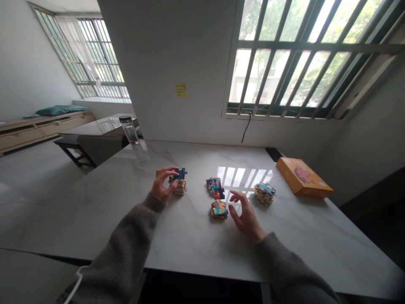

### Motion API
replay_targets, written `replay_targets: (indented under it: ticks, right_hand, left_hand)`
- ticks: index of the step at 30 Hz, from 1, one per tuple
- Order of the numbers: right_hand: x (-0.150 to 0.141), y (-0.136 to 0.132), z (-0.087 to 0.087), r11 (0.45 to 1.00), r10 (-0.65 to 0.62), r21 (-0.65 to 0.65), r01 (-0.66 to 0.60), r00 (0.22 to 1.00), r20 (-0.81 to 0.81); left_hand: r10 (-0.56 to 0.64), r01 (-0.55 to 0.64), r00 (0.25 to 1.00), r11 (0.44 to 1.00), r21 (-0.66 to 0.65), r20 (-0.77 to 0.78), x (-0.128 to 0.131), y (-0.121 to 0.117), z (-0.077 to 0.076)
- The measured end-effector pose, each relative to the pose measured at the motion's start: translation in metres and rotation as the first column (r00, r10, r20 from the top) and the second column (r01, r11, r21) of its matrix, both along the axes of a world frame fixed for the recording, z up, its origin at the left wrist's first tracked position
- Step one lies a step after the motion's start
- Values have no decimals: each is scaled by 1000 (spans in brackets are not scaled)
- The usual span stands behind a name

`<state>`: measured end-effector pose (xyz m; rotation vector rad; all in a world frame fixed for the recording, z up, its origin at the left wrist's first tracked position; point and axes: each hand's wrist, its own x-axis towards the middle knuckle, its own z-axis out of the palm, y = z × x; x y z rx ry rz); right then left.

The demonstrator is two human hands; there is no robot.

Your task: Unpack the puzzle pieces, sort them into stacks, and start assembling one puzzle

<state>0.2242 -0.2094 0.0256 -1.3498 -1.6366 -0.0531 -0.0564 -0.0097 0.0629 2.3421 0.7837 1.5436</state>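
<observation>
My left hand (pixel 163 184) has its thumb and fingers around a dark blue puzzle piece (pixel 180 173). The piece is at the top of a tall stack of puzzle pieces (pixel 179 188); whether it rests on the stack or is raised slightly, I cannot tell. Near the middle of the table, my right hand (pixel 246 216) is open, fingers curved and apart, with nothing in it. Just left of its fingertips is a low stack of puzzle pieces (pixel 219 209). Behind that lie several joined puzzle pieces (pixel 215 185), dark with colourful prints. Another stack of pieces (pixel 265 194) stands to the right.
An orange box (pixel 303 177) lies at the right of the white marbled table (pixel 190 245), with a black phone-like object (pixel 274 154) behind it. A clear bottle (pixel 129 131) stands at the far left corner. The wall carries a yellow note (pixel 181 90) and a barred window.
</observation>
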Motion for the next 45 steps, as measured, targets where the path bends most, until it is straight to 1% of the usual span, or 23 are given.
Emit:
replay_targets:
  ticks: [3,7,9,12,21,23,25,27,28,30,32,33,34,36,38,40,43,45]
  right_hand:
    - [0,1,-2,1000,-16,-5,16,1000,-8]
    - [1,1,-3,999,-45,-15,45,998,-32]
    - [1,1,-4,998,-54,-14,54,998,-40]
    - [2,2,-4,998,-58,-12,58,997,-41]
    - [4,3,-5,999,-54,0,54,998,-39]
    - [4,3,-5,999,-42,-9,42,999,-24]
    - [3,4,-4,999,-14,-46,14,1000,0]
    - [1,4,-2,994,44,-100,-40,998,33]
    - [0,4,-1,989,82,-130,-74,995,53]
    - [-3,4,2,974,153,-182,-136,985,83]
    - [-4,4,4,959,195,-227,-170,976,94]
    - [-5,4,4,955,202,-240,-174,975,94]
    - [-5,4,4,953,202,-246,-174,975,93]
    - [-5,5,2,956,192,-244,-165,977,92]
    - [-4,7,-1,961,182,-229,-156,979,94]
    - [-2,8,-4,966,170,-211,-146,981,98]
    - [0,8,-5,978,149,-160,-132,983,102]
    - [0,8,-4,982,148,-130,-134,984,97]
  left_hand:
    - [-15,14,1000,998,-54,-16,-13,22,-2]
    - [-51,48,999,985,-166,-18,-18,36,-11]
    - [-58,52,998,977,-205,-23,-16,38,-16]
    - [-73,63,997,973,-223,-37,-13,38,-20]
    - [-105,86,992,968,-234,-72,-14,40,-23]
    - [-114,92,990,966,-242,-79,-15,41,-24]
    - [-117,94,989,966,-241,-85,-16,41,-24]
    - [-112,90,990,972,-215,-91,-17,39,-22]
    - [-92,74,991,981,-179,-94,-17,37,-21]
    - [-11,6,996,999,-53,-92,-15,29,-18]
    - [67,-57,993,993,104,-95,-7,16,-16]
    - [75,-55,991,984,171,-113,-1,7,-17]
    - [49,-16,987,977,213,-152,6,-3,-18]
    - [-73,140,959,961,237,-273,25,-25,-22]
    - [-209,295,897,939,177,-389,46,-46,-27]
    - [-313,387,840,918,84,-444,64,-62,-33]
    - [-423,463,794,886,-16,-437,78,-71,-39]
    - [-462,484,793,874,-49,-397,81,-71,-42]
